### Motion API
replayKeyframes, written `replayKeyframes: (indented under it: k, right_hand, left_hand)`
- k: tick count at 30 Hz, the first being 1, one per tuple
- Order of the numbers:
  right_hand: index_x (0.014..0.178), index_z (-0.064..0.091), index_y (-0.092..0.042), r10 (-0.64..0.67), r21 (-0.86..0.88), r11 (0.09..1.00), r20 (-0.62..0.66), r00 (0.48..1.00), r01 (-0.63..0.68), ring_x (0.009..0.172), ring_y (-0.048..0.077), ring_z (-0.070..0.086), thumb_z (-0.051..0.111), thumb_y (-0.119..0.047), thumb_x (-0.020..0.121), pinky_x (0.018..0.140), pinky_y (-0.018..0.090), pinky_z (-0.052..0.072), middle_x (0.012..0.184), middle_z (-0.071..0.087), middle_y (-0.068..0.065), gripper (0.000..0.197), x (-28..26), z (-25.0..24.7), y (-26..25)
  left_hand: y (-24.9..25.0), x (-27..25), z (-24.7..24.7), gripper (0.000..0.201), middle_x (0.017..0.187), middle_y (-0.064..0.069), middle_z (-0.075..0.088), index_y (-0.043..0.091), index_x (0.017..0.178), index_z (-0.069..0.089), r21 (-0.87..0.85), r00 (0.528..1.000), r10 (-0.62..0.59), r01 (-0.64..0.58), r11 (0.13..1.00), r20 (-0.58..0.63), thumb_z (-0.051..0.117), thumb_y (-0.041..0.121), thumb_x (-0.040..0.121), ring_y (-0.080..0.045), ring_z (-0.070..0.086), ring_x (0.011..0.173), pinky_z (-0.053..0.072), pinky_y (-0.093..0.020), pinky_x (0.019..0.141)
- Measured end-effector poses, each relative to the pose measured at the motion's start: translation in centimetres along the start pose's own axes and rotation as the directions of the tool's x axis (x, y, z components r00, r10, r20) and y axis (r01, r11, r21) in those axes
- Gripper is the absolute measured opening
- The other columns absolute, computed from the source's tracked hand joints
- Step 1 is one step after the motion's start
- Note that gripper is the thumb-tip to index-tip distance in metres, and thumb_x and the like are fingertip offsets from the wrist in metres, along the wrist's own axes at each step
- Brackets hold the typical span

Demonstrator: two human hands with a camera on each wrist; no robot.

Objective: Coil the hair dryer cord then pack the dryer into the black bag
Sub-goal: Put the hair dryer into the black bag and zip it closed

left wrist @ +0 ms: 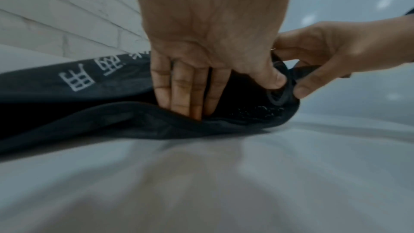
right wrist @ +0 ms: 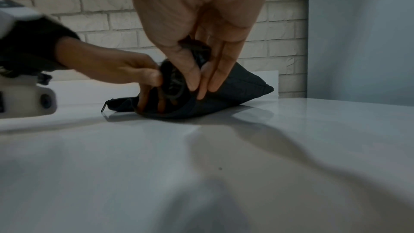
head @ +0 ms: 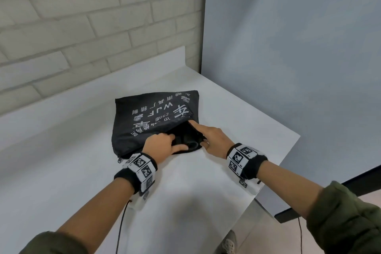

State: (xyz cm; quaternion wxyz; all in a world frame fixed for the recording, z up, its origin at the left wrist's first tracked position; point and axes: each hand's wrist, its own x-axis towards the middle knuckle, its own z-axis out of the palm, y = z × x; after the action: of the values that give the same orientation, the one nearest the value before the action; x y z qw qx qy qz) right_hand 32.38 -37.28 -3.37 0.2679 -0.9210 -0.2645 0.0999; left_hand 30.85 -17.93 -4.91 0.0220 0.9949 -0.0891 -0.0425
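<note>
The black bag (head: pixel 148 117) with white print lies on the white table (head: pixel 61 161), its mouth toward me. The black hair dryer (head: pixel 190 141) sits in the mouth, mostly hidden; its round end (left wrist: pixel 280 93) shows. My left hand (head: pixel 175 142) reaches into the opening, fingers (left wrist: pixel 186 93) straight along the dryer and thumb pressing its ring. My right hand (head: pixel 208 136) pinches the bag's upper edge between thumb and fingers (right wrist: pixel 199 81) and holds it up, index finger stretched along the flap. The cord is not clearly visible.
A brick wall (head: pixel 82 27) runs behind the table and a grey panel (head: pixel 288 47) stands on the right. The table's right edge (head: pixel 278 171) is close beside my right wrist. The bag's zipper pull (right wrist: pixel 103 107) lies at its near left corner.
</note>
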Motion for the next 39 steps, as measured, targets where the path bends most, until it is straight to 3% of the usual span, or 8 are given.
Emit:
replayKeyframes:
  k: [4,10,15,20,24,29,34,39]
  right_hand:
    - [0.145,0.022,-0.021,-0.039,-0.081,0.996,-0.016,0.999,0.038,0.109,0.033,0.056,0.046,0.006,0.081,0.089,0.029,0.040,0.135,0.055,0.010,0.074,0.2,-0.5,0.1]
    - [0.142,0.032,-0.023,0.028,-0.105,0.994,-0.032,0.999,-0.032,0.107,0.035,0.057,0.044,0.006,0.082,0.084,0.025,0.038,0.126,0.060,0.015,0.067,1.9,-1.4,2.0]
    - [0.098,0.070,-0.015,0.099,-0.023,0.994,-0.156,0.983,-0.104,0.111,0.024,0.059,0.046,0.002,0.075,0.083,0.018,0.035,0.136,0.055,0.003,0.037,2.1,-1.3,2.7]
    - [0.067,0.070,-0.012,-0.058,-0.040,0.998,-0.324,0.944,0.048,0.114,0.034,0.054,0.046,-0.009,0.066,0.099,0.041,0.040,0.116,0.065,0.015,0.025,3.1,0.6,-0.7]
    - [0.075,0.069,-0.008,-0.124,0.069,0.987,-0.242,0.962,0.144,0.085,0.024,0.058,0.052,-0.011,0.077,0.082,0.034,0.047,0.089,0.067,0.010,0.016,3.7,3.0,-5.3]
    - [0.085,0.068,-0.014,0.039,0.139,0.990,-0.006,0.999,-0.038,0.083,0.022,0.064,0.058,-0.023,0.082,0.081,0.037,0.053,0.089,0.071,0.004,0.014,5.1,6.9,-10.4]
    - [0.084,0.068,-0.010,0.158,0.166,0.971,0.088,0.984,-0.171,0.091,0.027,0.064,0.059,-0.032,0.083,0.084,0.036,0.052,0.093,0.071,0.009,0.024,6.8,9.3,-13.8]
    - [0.078,0.069,-0.009,0.255,0.170,0.947,0.119,0.960,-0.273,0.087,0.030,0.064,0.062,-0.035,0.078,0.077,0.035,0.054,0.090,0.069,0.012,0.027,8.2,10.4,-15.0]
  left_hand:
    - [0.9,2.8,-0.7,0.073,0.100,-0.015,0.068,0.007,0.096,0.066,-0.059,0.976,-0.217,0.218,0.974,0.028,0.032,0.070,0.081,-0.033,0.062,0.096,0.046,-0.036,0.080]
    - [1.2,3.7,-0.7,0.065,0.114,-0.016,0.062,0.006,0.109,0.057,-0.132,0.961,-0.237,0.256,0.958,0.141,0.037,0.062,0.086,-0.033,0.058,0.106,0.043,-0.037,0.086]
    - [-0.7,-0.4,-0.4,0.035,0.097,-0.004,0.059,0.012,0.105,0.059,-0.323,0.975,-0.119,0.176,0.930,0.188,0.054,0.041,0.087,-0.026,0.060,0.099,0.045,-0.032,0.086]
    - [-4.7,-4.9,-0.7,0.012,0.081,-0.011,0.070,0.012,0.077,0.066,-0.706,0.954,-0.273,0.277,0.652,0.122,0.059,0.020,0.084,-0.021,0.065,0.071,0.055,-0.039,0.080]
    - [-9.1,-6.6,-0.8,0.014,0.078,-0.014,0.067,0.007,0.078,0.066,-0.837,0.786,-0.618,0.336,0.431,-0.003,0.053,0.008,0.084,-0.030,0.064,0.072,0.055,-0.039,0.079]
    - [-13.1,-7.0,0.4,0.015,0.073,-0.013,0.063,0.002,0.082,0.064,-0.890,0.609,-0.783,0.417,0.183,0.124,0.052,0.010,0.086,-0.021,0.056,0.056,0.054,-0.038,0.077]
    - [-13.6,-6.6,1.9,0.030,0.056,-0.004,0.064,0.011,0.056,0.061,-0.858,0.651,-0.713,0.495,0.138,0.262,0.062,0.023,0.084,-0.026,0.064,0.066,0.055,-0.038,0.084]
    - [-12.9,-5.4,1.5,0.036,0.033,-0.001,0.057,0.002,0.056,0.056,-0.845,0.645,-0.655,0.534,0.018,0.393,0.065,0.022,0.084,-0.009,0.052,0.028,0.054,-0.023,0.050]
